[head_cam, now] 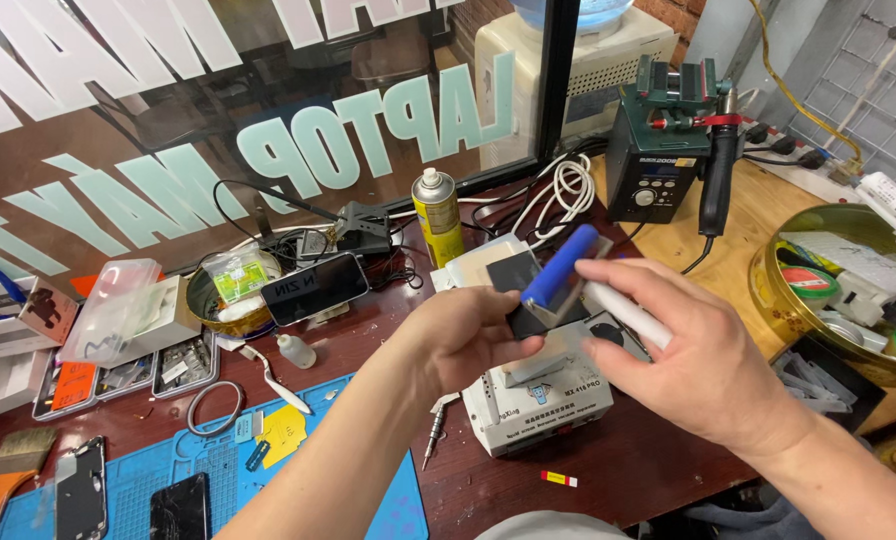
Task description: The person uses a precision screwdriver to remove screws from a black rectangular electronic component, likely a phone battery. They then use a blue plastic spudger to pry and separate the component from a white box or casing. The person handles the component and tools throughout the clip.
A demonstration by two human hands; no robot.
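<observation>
My right hand grips the white handle of a small roller with a blue drum. The drum rests on a dark flat phone part, which my left hand holds just above a white box-shaped machine. Both hands are over the middle of a dark red workbench.
A yellow spray can, a black phone on a round tin, a black hot-air station, a gold tin of tape rolls, parts trays, a screwdriver and a blue mat with phones surround the hands. A glass window stands behind.
</observation>
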